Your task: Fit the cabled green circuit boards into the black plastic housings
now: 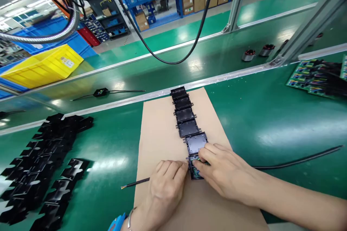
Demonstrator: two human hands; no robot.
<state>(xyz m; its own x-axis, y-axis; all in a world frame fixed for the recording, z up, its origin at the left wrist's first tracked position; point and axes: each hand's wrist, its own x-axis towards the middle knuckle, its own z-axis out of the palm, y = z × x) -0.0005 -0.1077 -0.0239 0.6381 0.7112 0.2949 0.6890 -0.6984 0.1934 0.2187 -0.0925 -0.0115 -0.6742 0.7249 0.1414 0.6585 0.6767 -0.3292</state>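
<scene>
A row of black plastic housings (187,127) runs up the cardboard sheet (155,130). The nearest housing holds a green circuit board (195,171). My right hand (225,173) has its fingers bent over this housing, with fingertips on the board. My left hand (168,184) is closed over a black cable (141,182) beside the housing's left edge; the cable's end with bare coloured wires sticks out to the left. Another length of black cable (300,160) extends right from beneath my right forearm.
Stacks of black plastic parts (46,158) lie at the left. Circuit boards with wires (317,77) are at the right. Behind a metal rail (130,97) sit a wired board (101,92), a yellow bin (43,66) and round metal parts (248,55). A black cable (173,62) hangs overhead.
</scene>
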